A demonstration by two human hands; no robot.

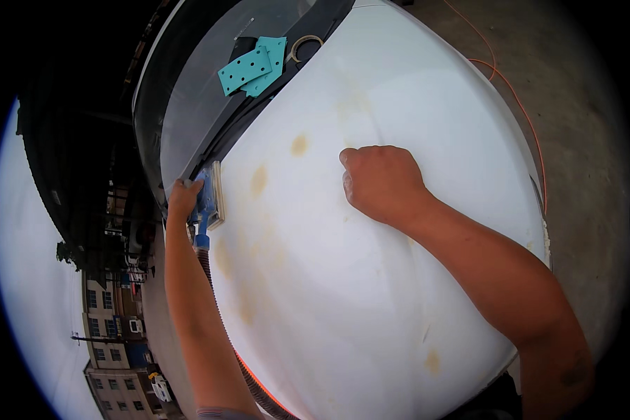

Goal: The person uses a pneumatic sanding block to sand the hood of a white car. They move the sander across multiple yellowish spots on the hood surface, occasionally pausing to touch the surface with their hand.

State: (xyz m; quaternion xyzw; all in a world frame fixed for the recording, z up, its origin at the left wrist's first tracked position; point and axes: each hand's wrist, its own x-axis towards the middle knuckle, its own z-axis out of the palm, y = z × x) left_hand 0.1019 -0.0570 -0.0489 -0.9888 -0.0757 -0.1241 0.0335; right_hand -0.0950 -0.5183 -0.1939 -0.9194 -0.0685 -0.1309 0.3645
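Observation:
My left hand [183, 199] is wrapped round a blue sander [206, 199], held up on its side with its pale pad edge toward the white car hood [371, 294]. A ribbed dark hose [204, 262] runs from the sander down along my left forearm. Over the middle of the hood, my right hand [383, 180] is closed in a fist, with whitish dust on its fingers. Its palm side is hidden, so whatever it may hold does not show. Yellowish-brown patches [260, 180] mark the hood on several spots.
Turquoise perforated sanding sheets [245, 71] lie at the windshield's base, beside a roll of tape [306, 49]. An orange hose [525, 115] trails over the concrete floor [581, 210] on the right. Buildings [112, 350] and parked vehicles stand off to the left.

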